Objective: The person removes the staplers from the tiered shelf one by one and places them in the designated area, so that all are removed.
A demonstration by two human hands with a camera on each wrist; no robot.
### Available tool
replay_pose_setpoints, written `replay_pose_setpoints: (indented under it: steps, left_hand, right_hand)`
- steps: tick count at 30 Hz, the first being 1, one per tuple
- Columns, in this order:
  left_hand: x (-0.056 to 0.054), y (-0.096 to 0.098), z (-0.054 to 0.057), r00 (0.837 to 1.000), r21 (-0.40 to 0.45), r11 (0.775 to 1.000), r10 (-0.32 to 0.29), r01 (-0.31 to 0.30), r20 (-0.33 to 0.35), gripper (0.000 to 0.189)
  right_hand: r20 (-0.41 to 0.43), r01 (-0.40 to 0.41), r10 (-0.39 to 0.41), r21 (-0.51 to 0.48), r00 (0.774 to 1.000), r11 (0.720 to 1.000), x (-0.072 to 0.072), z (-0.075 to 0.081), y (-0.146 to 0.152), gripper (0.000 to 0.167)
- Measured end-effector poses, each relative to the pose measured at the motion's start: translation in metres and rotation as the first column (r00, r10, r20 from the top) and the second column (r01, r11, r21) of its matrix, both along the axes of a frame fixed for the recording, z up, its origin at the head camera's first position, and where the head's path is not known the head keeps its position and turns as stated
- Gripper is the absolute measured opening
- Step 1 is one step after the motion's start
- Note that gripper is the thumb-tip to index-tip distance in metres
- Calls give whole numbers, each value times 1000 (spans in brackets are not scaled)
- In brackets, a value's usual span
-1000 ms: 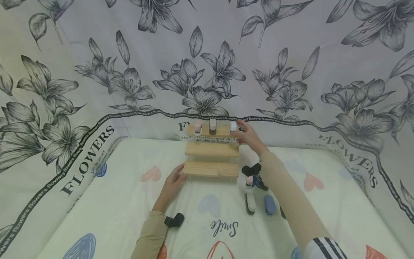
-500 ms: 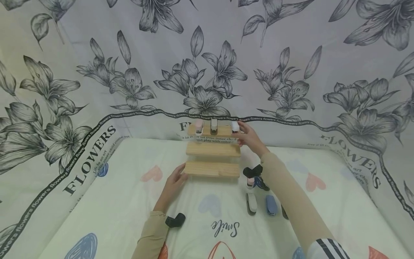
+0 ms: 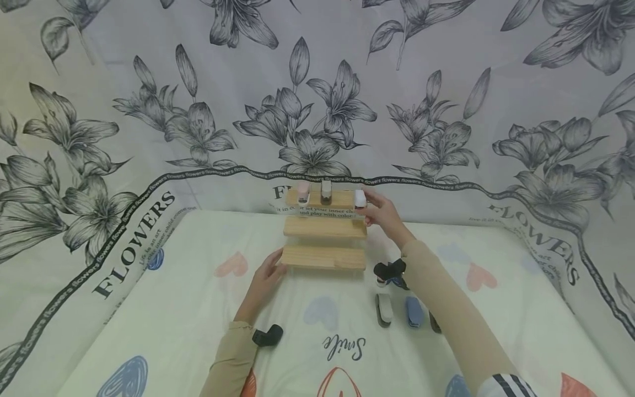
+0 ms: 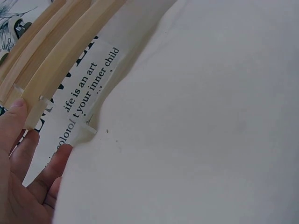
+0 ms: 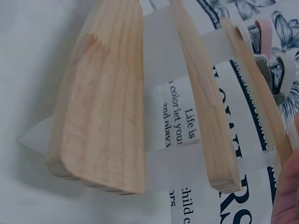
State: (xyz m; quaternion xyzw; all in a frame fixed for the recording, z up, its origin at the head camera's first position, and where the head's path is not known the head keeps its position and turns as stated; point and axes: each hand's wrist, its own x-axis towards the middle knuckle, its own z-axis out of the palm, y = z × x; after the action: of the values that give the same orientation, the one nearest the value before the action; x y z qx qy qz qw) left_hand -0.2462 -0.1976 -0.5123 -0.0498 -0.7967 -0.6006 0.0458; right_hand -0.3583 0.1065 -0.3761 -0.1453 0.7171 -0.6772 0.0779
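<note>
Fingers of the left hand (image 3: 263,284) pinch the left end of the bottom board of a wooden shelf (image 3: 322,257), with the thumb on top and the rest bent under. Up and right of them, a pink stapler (image 3: 303,193) and a gray stapler (image 3: 326,193) sit on the top board. Farther right on that board is a white stapler (image 3: 360,198), between the thumb and finger of the right hand (image 3: 386,216). They close around it, but I can't tell how hard they squeeze. It looks light, stiff and smooth, so it might slip; its two sides seem best to hold. The shelf looks stiff and could slide if bumped. Below the right fingers, a pale stapler (image 3: 384,309) and a blue stapler (image 3: 414,311) rest on the cloth (image 3: 188,309).
</note>
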Motion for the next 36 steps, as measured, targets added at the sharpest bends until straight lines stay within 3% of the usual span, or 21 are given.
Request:
replay_pose_setpoints:
  steps: [5,14,18,24,35,36]
  left_hand:
    - [3,-1,-3,1000,-9,1000,22,-22,11,49]
    - [3,0,-3,1000,-15,1000,6,-6,-12,49]
    - [3,0,-1,1000,-14,1000,0,0,-12,49]
    - [1,-2,0,1000,-23,1000,0,0,-9,51]
    - [1,0,4,1000,-21,1000,-10,9,-15,51]
    - [-1,-1,0,1000,-24,1000,-7,7,-19,52]
  right_hand:
    - [-3,27,-27,64,1000,998,14,2,1,69]
    - [-37,110,-108,87,994,990,28,-17,19,71]
    - [-55,105,-101,79,993,991,42,-17,27,69]
    - [-9,84,-83,97,996,992,68,-16,33,70]
    - [24,71,-77,172,997,983,107,-35,44,69]
    - [20,68,-72,171,997,983,110,-36,45,69]
